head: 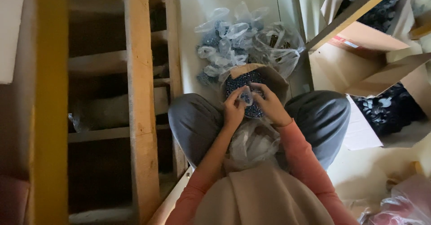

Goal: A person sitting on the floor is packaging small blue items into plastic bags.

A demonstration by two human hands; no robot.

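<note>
I am pinching a small clear bag (pixel 245 95) between my left hand (pixel 233 109) and right hand (pixel 269 104) over the box of dark beads (pixel 251 83); filling it seems to be the step, and scooping comes next.

Wooden ladder frame (pixel 140 117) at left, cardboard boxes (pixel 372 68) of dark pieces at right, pink plastic bag (pixel 404 207) in corner

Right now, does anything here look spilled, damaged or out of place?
Nothing looks spilled. Both hands, left hand and right hand, hold a small clear bag over a box of dark small parts. Filled bags lie in a loose heap on the floor, untidy but intact.
</note>
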